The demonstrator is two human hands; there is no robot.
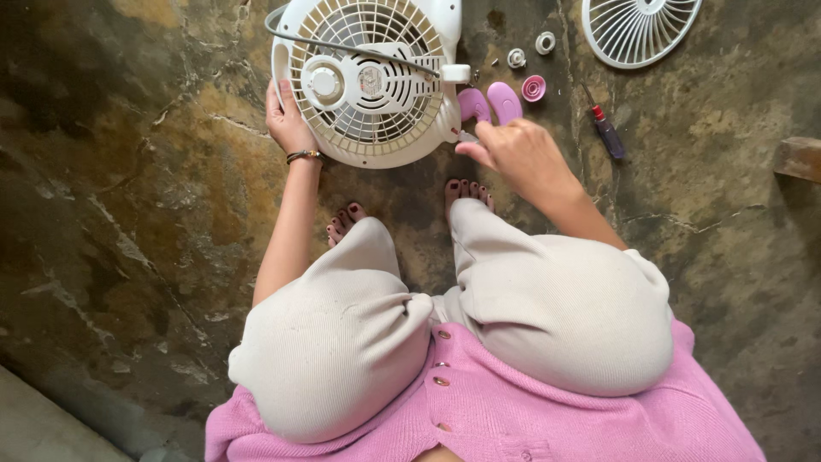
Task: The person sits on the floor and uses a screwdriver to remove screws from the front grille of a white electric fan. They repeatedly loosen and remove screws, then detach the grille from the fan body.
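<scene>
Fan housing (pixel 368 81) steadied by spread left hand (pixel 286 120); rim worked by right hand (pixel 517 154).
Small part, unclear which, pinched at fingertips; housing best kept braced flat, pink blades (pixel 492 103) left aside.

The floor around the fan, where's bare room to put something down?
Bare floor lies wide beside the left hand, and between the screwdriver and wooden block. Crowded around the right hand: purple pieces, small caps.

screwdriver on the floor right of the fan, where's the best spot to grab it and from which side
Probably the screwdriver by its dark handle, the thick lower end, coming from above with the right hand. It lies flat on the stone floor, apart from other parts, its thin shaft pointing up-left.
</scene>
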